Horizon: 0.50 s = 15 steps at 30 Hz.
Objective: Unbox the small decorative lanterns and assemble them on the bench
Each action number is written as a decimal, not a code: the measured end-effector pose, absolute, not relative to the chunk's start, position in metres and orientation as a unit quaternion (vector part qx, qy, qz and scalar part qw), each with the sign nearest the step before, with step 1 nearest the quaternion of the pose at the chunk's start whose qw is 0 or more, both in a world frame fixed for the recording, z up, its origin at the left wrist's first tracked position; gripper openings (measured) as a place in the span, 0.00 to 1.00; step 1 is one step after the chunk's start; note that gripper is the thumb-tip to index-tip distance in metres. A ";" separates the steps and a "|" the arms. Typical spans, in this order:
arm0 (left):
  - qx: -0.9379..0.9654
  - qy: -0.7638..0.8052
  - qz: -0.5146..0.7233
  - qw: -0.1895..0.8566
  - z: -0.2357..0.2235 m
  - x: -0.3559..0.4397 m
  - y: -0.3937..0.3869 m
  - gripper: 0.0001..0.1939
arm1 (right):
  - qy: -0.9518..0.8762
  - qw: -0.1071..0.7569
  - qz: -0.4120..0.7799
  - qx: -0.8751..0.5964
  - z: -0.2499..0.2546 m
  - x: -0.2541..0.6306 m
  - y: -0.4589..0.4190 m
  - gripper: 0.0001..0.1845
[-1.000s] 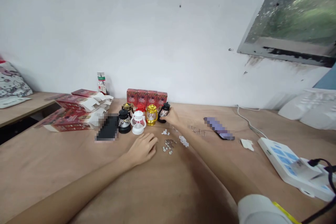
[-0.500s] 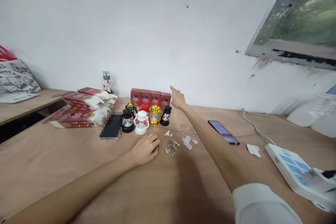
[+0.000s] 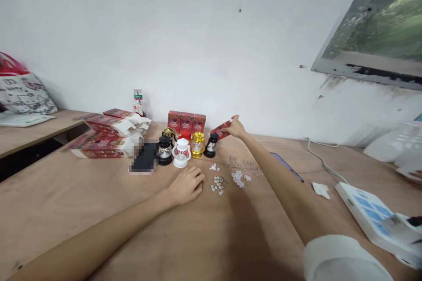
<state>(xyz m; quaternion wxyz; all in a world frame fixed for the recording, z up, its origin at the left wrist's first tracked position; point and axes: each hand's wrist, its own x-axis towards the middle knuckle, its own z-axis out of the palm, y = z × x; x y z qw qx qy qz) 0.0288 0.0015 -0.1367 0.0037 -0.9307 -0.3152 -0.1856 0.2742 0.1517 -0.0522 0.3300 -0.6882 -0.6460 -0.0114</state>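
At the back of the table my right hand (image 3: 236, 127) pinches a small red box (image 3: 220, 130) by its end. The box is tilted, its lower part behind a black lantern (image 3: 211, 144). My left hand (image 3: 187, 185) lies palm down on the tabletop with nothing seen in it, its fingers loosely bent and a little apart. Close by it stand a white lantern (image 3: 181, 153), a gold lantern (image 3: 198, 144) and another black lantern (image 3: 165, 150). Coin-like silver discs (image 3: 218, 184) are scattered to its right, beside small white plastic pieces (image 3: 238, 178) and thin metal clips (image 3: 244, 165).
Three upright red boxes (image 3: 186, 122) stand against the wall. A pile of flat red cartons (image 3: 105, 136) and a clear bottle (image 3: 138, 102) are at left. A phone (image 3: 287, 167) lies partly hidden by my right arm; a white power strip (image 3: 372, 219) sits at right.
My right hand has taken the rightmost red box from the row, moving it right and tipping it over. My left hand stays in place while the view shifts slightly.
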 end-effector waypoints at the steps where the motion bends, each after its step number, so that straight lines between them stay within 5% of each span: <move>1: -0.929 -0.314 -0.194 -0.004 -0.136 0.028 0.001 0.08 | -0.631 0.351 -0.021 -0.692 -0.054 0.278 0.148 0.38; 5: -0.915 -0.306 -0.245 -0.095 -0.134 0.026 0.003 0.09 | -0.503 0.523 -0.090 -0.682 -0.056 0.290 0.121 0.30; 10: -0.810 -0.273 -0.303 -0.421 -0.135 0.024 0.006 0.05 | -0.417 0.709 -0.033 -0.568 -0.070 0.273 0.061 0.23; 15: -0.635 -0.210 -0.362 -0.650 -0.140 0.019 -0.006 0.34 | -0.510 0.672 0.131 -0.521 -0.121 0.222 -0.022 0.23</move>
